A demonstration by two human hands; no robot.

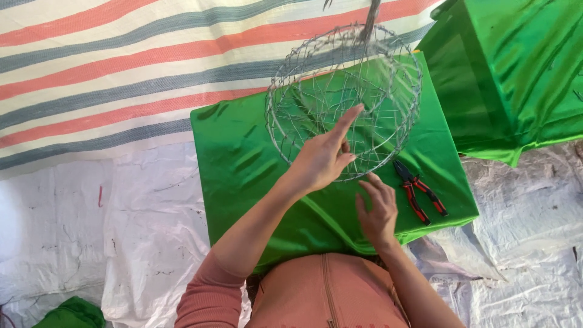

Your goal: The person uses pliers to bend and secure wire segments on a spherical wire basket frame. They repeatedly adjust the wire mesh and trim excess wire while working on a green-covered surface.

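Head view: hands touch wire basket.

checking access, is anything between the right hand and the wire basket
Nothing visible. The right hand sits at the near rim of the wire basket, over bare green cloth. The pliers lie off to its right, and the left hand already touches the mesh.

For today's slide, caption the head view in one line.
Left hand touches a round wire basket above green cloth; right hand near red-handled pliers.
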